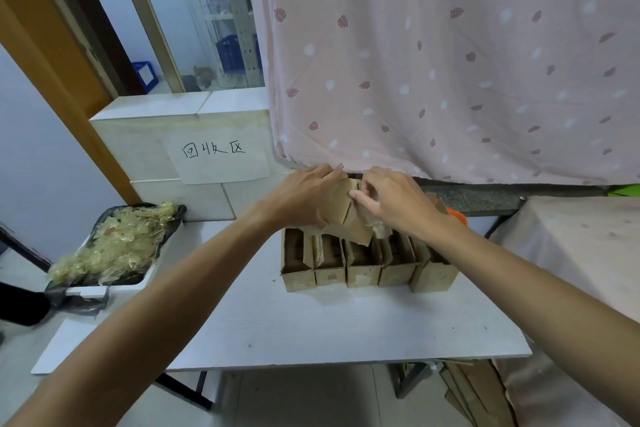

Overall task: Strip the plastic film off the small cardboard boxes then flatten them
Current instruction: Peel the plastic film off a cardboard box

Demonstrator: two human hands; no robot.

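A small brown cardboard box (343,215) is held tilted above a row of several open cardboard boxes (363,262) standing on the white table (311,329). My left hand (304,198) grips the box from its left side and top. My right hand (394,201) is on the box's right side, thumb and fingers pinching clear plastic film (375,227) that hangs crumpled off the box's right end. Part of the held box is hidden behind both hands.
A bin lined with a black bag (114,246) at the left holds a heap of stripped film. A tiled ledge with a paper sign (218,152) stands behind. A pink curtain (450,62) hangs at the back. Flattened cardboard (474,392) lies under the table's right end.
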